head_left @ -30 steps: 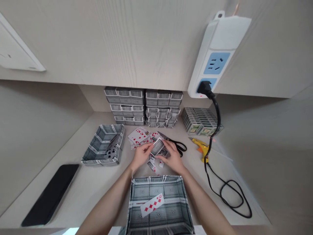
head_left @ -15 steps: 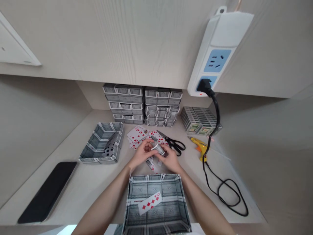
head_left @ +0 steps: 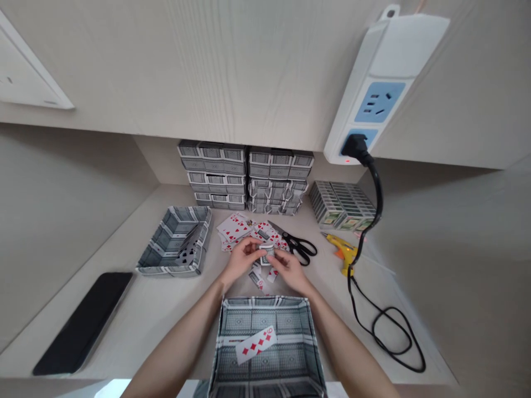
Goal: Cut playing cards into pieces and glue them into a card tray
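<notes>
Between my hands is a folded playing card [head_left: 267, 255] with its grey patterned back showing. My left hand [head_left: 243, 260] pinches its left side, and my right hand [head_left: 289, 269] grips its right side. Below them lie cut card pieces [head_left: 256, 279]. Behind my fingers is a loose pile of playing cards [head_left: 233, 226], mostly red suits face up. Black-handled scissors [head_left: 299, 246] rest just right of that pile. Close to my body, between my forearms, stands an open box made of playing cards [head_left: 286, 320], holding a cut nine of diamonds piece [head_left: 256, 345].
Another card box [head_left: 151, 257] with cards inside sits left, near a black phone [head_left: 83, 326]. Stacked card boxes [head_left: 215, 166] and card decks [head_left: 342, 202] line the back. A yellow glue gun [head_left: 344, 250] lies right, its black cord [head_left: 373, 331] looping forward. A power strip [head_left: 381, 83] hangs above.
The card between my hands was curved and tilted; now it looks flatter and more upright. My fingers have shifted slightly around it. The whole view has moved a little.
</notes>
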Demonstrator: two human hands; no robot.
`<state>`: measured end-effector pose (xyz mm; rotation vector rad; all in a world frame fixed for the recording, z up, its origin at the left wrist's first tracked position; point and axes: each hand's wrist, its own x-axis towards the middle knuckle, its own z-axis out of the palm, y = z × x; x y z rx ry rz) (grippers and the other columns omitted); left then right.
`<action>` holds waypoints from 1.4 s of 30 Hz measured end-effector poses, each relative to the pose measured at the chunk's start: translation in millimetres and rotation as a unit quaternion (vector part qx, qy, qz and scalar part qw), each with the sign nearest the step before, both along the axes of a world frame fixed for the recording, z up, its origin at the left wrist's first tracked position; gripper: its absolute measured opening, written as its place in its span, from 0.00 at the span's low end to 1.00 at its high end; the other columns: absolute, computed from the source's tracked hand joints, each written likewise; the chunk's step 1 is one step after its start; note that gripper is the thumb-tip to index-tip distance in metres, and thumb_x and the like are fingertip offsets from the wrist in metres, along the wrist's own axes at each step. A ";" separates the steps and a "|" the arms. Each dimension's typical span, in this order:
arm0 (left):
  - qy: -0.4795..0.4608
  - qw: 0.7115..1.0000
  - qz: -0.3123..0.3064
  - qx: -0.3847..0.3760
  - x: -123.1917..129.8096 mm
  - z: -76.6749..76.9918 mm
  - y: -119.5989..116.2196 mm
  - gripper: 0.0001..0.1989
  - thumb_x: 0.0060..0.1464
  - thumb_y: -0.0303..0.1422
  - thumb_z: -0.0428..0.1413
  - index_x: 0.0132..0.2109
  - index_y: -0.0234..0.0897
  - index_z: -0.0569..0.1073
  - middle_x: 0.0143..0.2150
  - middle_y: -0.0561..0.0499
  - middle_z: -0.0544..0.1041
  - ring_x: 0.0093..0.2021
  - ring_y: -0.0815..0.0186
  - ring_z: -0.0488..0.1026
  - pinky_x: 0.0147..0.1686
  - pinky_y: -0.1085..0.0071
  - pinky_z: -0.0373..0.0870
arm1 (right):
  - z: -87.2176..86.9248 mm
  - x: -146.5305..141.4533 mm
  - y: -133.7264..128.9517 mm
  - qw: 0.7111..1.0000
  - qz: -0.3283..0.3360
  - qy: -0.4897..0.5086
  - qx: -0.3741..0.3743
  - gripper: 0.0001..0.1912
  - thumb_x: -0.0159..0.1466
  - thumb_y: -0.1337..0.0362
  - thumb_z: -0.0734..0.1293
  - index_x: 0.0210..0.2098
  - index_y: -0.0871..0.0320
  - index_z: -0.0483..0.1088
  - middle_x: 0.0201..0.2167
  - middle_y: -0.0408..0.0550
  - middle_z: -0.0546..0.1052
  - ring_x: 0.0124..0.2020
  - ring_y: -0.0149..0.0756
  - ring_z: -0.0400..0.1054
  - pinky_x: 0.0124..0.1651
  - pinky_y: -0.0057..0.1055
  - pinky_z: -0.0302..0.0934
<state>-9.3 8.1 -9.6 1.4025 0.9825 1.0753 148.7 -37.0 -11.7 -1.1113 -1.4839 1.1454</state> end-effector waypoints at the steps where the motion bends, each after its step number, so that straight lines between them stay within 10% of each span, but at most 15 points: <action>1: -0.007 1.000 0.000 -0.003 -0.1 0.5 0.4 0.16 0.38 0.38 0.61 0.34 0.33 0.71 0.23 0.56 0.66 0.24 0.73 0.63 0.25 0.76 0.60 | -0.3 0.6 0.5 1.000 -0.005 -0.002 0.004 0.13 0.58 0.58 0.63 0.40 0.54 0.72 0.32 0.43 0.74 0.34 0.36 0.66 0.39 0.33 0.60; 42: -0.032 0.990 -0.072 -0.120 -2.5 4.3 2.3 0.13 0.36 0.35 0.63 0.31 0.31 0.75 0.22 0.53 0.73 0.20 0.74 0.66 0.23 0.77 0.62 | 6.5 1.8 1.7 0.969 -0.045 0.164 -0.177 0.11 0.47 0.57 0.71 0.24 0.59 0.72 0.21 0.41 0.73 0.23 0.30 0.65 0.29 0.27 0.59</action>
